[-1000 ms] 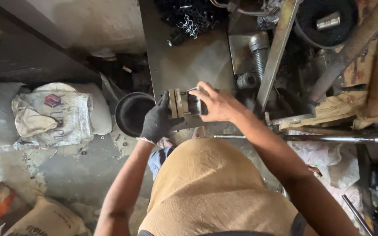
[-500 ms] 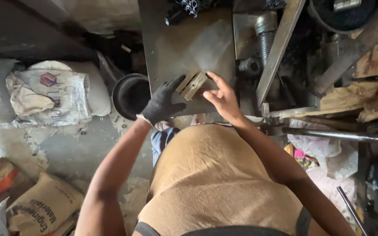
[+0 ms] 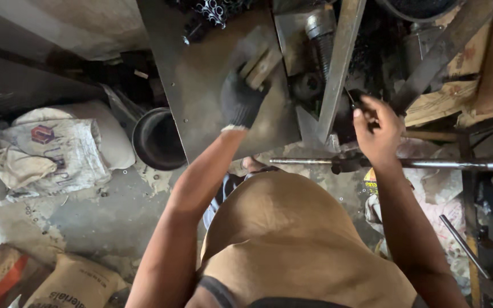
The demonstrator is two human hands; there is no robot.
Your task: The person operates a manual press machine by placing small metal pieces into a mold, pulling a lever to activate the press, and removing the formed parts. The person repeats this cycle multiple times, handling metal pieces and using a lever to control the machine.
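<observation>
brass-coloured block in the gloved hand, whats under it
The blurred brass-coloured metal block, gripped by the black-gloved left hand, sits over the flat grey steel plate. Glove and block cover the spot beneath, so I cannot tell whether they touch. The bare right hand is apart.

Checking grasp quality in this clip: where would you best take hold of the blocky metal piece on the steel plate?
Across its two long flat sides, from above and its near end. The metal piece lies tilted on the plate; the gloved left hand already holds its near end.

Gloved left hand (image 3: 239, 102) grips a metal block (image 3: 256, 60).
</observation>
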